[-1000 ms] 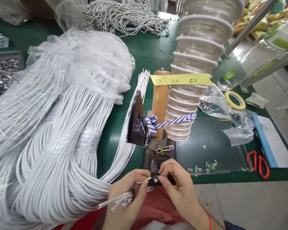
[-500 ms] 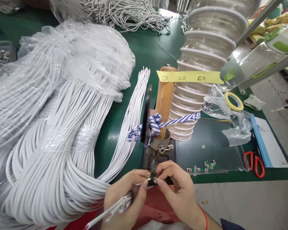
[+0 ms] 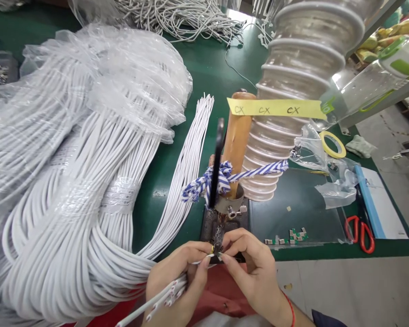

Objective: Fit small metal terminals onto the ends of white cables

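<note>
My left hand (image 3: 177, 281) grips a small bunch of white cable ends (image 3: 163, 295) in the palm and pinches one cable's tip (image 3: 204, 258) between thumb and forefinger. My right hand (image 3: 250, 265) pinches a tiny green part (image 3: 220, 256) against that tip. Both meet under the soldering iron tip (image 3: 219, 234), mounted on a dark base at the table's front edge. The iron's wooden handle (image 3: 237, 141) stands upright, tied with blue-and-white rope (image 3: 225, 177).
A large bundle of white cables in clear plastic (image 3: 82, 150) fills the left. A ribbed clear hose (image 3: 293, 81) with yellow tape rises behind the iron. Small green parts (image 3: 291, 236) lie on a dark mat; red scissors (image 3: 359, 231), a tape roll (image 3: 332, 143) and plastic bags sit right.
The view shifted slightly, so the black plate beside the iron now shows edge-on. My hands stay at the iron tip, holding the cable end and the part together.
</note>
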Available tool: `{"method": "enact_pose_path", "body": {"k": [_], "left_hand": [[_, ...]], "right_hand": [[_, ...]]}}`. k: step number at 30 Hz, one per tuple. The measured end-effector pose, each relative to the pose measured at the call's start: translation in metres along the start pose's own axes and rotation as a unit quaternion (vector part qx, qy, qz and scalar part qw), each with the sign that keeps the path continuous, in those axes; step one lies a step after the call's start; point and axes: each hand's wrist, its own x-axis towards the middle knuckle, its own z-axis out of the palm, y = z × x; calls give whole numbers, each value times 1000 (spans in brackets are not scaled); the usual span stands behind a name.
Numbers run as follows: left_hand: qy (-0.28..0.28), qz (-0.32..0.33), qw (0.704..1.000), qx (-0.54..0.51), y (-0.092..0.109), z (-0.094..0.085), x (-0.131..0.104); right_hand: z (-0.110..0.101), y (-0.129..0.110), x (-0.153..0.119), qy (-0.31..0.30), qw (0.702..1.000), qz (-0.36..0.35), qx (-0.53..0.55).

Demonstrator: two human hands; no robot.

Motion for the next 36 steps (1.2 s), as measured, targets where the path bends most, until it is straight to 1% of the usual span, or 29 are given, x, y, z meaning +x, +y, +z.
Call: {"method": "enact_pose_path", "body": {"k": [6,12,14,19,25,29,31,33,36], "left_hand": [[18,-42,999,-16,2,3,-3],[24,-49,999,-7,5,2,-1],[33,-62,997,-16,5,3,-2],[27,-96,993,-64,-4,5,-5],[12,-116,988,-98,-15,8,-7],[5,-133,984,-116,-22,10,-7],[10,-134,983,-123,-23,10,-6],[10,-131,983,-129,-22,10,-4],[9,-127,981,-143,-19,10,-3]], "right_hand": [[1,-3,1,0,1000,4,-2],[1,0,0,0,1000,6,8],[1,1,0,-4,1000,7,10],[0,6,-3,-16,1000,8,3],[-2,13,-8,3,1000,18,-21],[-2,11,-7,-45,997,53,-45],[-1,9,-4,-54,994,72,-61],[0,7,-2,-51,992,83,-75],[1,6,0,-45,992,76,-90]]}}
